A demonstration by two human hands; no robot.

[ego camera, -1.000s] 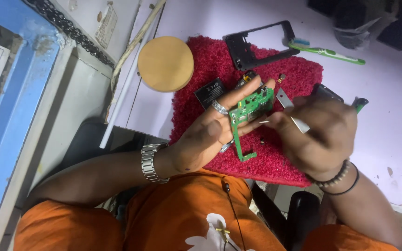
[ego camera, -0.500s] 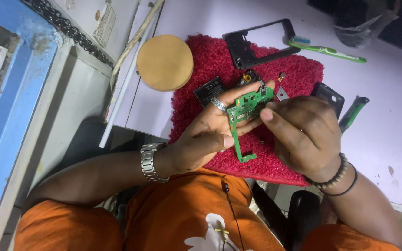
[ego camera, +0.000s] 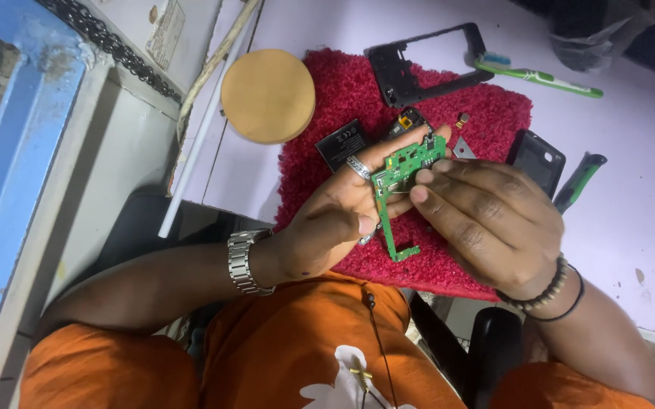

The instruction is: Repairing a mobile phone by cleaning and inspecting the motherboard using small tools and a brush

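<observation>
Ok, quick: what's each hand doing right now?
Left hand: closed on the green circuit board.
Right hand: fingers curled, touching the board; no sure grip.

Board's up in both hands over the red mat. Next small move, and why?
Probably a small tilt of the green circuit board toward the camera. The left hand pinches its edge and the right hand has fingertips on its top end, hiding part of the face. It hangs above the red mat, so dropped bits would land there.
</observation>
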